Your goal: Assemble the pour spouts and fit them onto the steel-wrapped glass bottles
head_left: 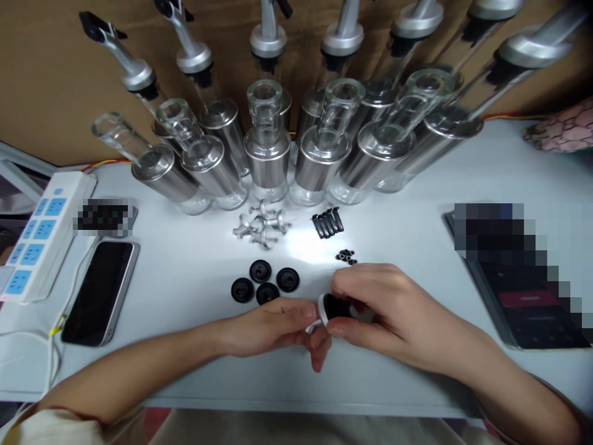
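Note:
Near the table's front edge, my two hands meet on one bottle pourer (323, 310), a silver cap with a black underside. My left hand (287, 322) pinches its narrow silver end between thumb and fingers. Around the black side curl the fingers of my right hand (384, 309), hiding part of it. Just left of the hands lie several round black stoppers (260, 271). Beyond them is a small pile of silver spouts (264, 224). Several black levers (327, 222) lie in a row, with a cluster of tiny black rings (346, 255) in front.
Glass bottles with steel sleeves (267, 157) stand in rows along the back, the rear ones fitted with pourers (269, 40). A phone (100, 293), a pixelated device (106, 217) and a power strip (39, 241) are at left. A tablet (523, 296) lies at right.

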Motion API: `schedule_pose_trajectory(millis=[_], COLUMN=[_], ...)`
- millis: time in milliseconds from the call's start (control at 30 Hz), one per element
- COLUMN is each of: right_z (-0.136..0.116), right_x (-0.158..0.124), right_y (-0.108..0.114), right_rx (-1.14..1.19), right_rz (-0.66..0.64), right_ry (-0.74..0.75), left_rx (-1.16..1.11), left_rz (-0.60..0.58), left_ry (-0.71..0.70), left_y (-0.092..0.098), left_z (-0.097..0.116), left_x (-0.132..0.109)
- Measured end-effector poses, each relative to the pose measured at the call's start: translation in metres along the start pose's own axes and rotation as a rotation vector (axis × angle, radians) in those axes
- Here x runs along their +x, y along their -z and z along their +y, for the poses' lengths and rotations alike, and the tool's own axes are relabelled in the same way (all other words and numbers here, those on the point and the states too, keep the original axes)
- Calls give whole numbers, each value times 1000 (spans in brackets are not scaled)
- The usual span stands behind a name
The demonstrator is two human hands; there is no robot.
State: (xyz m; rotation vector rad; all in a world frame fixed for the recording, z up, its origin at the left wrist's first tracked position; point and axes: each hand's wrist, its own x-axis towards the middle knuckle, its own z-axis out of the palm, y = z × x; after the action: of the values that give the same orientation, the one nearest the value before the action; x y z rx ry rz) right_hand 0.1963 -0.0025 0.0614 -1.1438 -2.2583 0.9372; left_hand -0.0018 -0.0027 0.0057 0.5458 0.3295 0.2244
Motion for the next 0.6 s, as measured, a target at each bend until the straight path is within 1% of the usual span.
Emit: schedule_pose_trajectory(millis=[167,267,367,467,600], right_z=[0,-2,-3,-4,-4], right_x=[1,1,0,-2,-4], right_y=[-3,-3,-3,-4,-5], right_rx=[-90,-101,-137,-144,-126], right_rz=[66,77,101,125,124], right_ry=[67,112,169,215,237], left_rx=[-29,-28,17,46,-50], left_rz=[4,-1,34,68,53], left_ry=[-24,-48,-84,-83,-70], left_y=[2,0,-4,-12,-18], left_z=[0,2,6,10,12], left_x=[2,2,-1,-4,-5])
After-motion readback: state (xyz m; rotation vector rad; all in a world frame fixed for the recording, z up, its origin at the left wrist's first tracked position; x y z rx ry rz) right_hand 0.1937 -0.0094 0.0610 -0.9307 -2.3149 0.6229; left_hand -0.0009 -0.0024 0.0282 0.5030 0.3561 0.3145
